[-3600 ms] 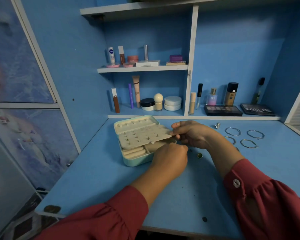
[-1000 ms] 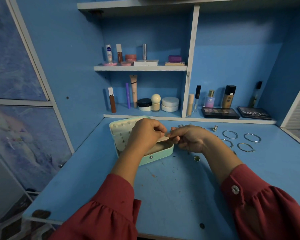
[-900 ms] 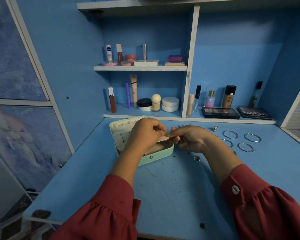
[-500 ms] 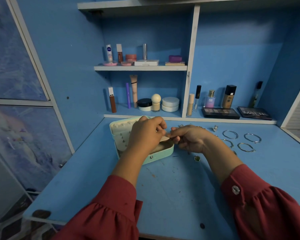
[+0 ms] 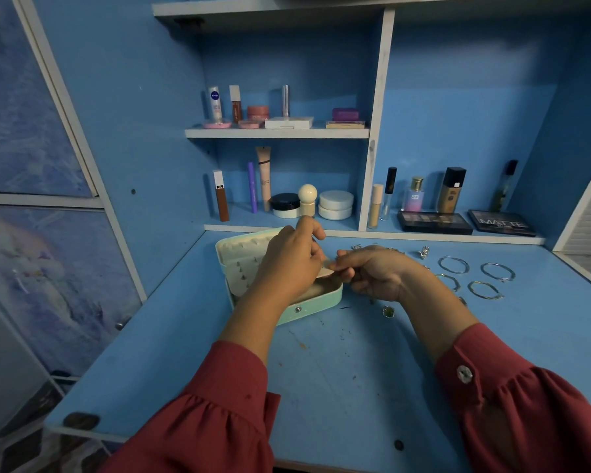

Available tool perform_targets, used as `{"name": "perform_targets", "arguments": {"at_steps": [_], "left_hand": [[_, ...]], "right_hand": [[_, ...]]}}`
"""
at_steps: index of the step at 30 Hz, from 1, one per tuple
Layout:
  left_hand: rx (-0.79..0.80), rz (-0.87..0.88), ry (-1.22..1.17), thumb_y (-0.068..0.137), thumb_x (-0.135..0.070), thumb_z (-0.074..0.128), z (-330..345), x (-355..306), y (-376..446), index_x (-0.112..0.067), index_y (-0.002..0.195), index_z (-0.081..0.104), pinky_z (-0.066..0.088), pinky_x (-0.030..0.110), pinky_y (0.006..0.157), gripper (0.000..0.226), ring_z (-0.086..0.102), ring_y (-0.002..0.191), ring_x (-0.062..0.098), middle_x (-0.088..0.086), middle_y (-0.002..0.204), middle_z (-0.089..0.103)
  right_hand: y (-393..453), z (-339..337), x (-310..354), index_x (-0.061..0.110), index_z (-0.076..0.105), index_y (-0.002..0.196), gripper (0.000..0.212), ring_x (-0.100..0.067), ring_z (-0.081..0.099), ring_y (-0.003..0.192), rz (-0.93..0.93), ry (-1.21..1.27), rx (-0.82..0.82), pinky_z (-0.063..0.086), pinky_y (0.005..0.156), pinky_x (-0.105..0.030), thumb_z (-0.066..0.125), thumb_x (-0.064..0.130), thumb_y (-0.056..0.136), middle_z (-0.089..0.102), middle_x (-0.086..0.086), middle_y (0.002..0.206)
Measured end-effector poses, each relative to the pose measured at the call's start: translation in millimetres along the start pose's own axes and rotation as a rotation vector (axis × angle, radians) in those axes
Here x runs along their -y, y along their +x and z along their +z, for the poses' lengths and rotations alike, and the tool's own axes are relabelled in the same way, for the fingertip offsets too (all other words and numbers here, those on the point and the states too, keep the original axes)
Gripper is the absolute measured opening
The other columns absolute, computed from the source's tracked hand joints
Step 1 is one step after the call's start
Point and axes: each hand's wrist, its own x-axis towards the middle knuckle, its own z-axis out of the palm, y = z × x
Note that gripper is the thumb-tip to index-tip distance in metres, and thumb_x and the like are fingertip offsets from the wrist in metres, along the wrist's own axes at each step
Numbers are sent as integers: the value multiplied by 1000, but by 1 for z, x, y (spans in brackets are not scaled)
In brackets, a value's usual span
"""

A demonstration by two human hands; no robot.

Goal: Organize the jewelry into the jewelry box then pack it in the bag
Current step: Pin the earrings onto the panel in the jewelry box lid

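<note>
The mint jewelry box (image 5: 289,310) sits open on the blue tabletop (image 5: 338,370), just in front of the shelf of cosmetics. The left hand (image 5: 289,264) hangs over the box with fingers curled, and what it grips I cannot tell. The right hand (image 5: 372,273) pinches the edge of the cream insert (image 5: 325,273) at the box's right side. Four bangles (image 5: 473,276) and a ring (image 5: 388,312) lie to the right.
</note>
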Motion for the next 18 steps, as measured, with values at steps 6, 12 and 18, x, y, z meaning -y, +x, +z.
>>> {"name": "perform_targets", "arguments": {"at_steps": [6,12,18], "left_hand": [[38,-6,20,91,-10,56,-1,-1,-1,-26,102,41,49,30,79,24,58,88,14,-1,93,61],[49,17,87,91,-11,56,-1,-3,-1,-24,106,43,50,34,81,23,58,87,15,0,93,60],[0,32,117,93,-11,54,0,-2,-1,-22,109,45,48,33,83,22,54,92,16,1,97,61]], "right_hand": [[-1,1,0,13,48,86,23,-5,42,43,-3,10,-10,26,36,-14,61,-7,83,52,-1,56],[-1,1,-1,14,46,84,25,-5,41,45,-14,-13,-4,25,37,-14,62,-6,83,50,0,58],[-3,2,0,13,46,83,23,-6,40,45,-23,-28,-7,23,39,-15,59,-5,85,50,0,54]]}}
